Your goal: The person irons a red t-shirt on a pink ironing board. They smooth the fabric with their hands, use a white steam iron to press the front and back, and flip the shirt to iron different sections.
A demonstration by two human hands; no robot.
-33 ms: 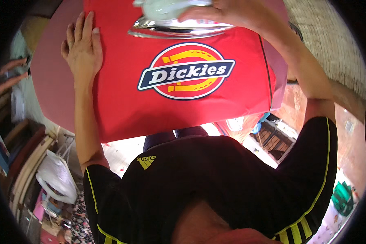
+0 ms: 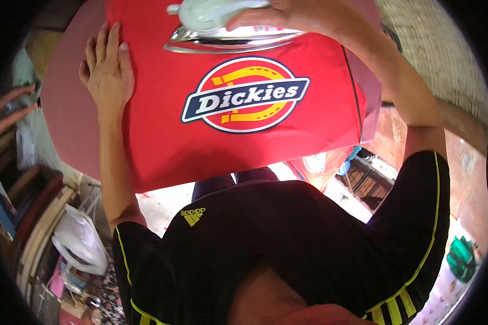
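A red cloth point(image 2: 162, 149) with a printed oval emblem in yellow, white and dark blue lies spread over a dusty-pink padded board point(image 2: 68, 103). Beyond the emblem, at the top of the view, a clothes iron point(image 2: 206, 19) with a pale body and a shiny metal base rests on or just over the cloth. My right hand point(image 2: 295, 15) is closed round its handle; part of this hand is cut off by the upper edge. Stretched out flat, my left hand point(image 2: 109, 73) presses on the cloth's left edge, its fingers pointing away from me.
Below the board's right end hangs more red fabric point(image 2: 314, 165), beside a dark wire rack point(image 2: 366, 184). At lower left are stacked boards point(image 2: 43, 230) and a white plastic bag point(image 2: 80, 241). A green bundle point(image 2: 462, 259) lies at lower right.
The iron has slid slightly to the left with my right hand on it. My left hand stays flat on the cloth's edge, a touch nearer to me.
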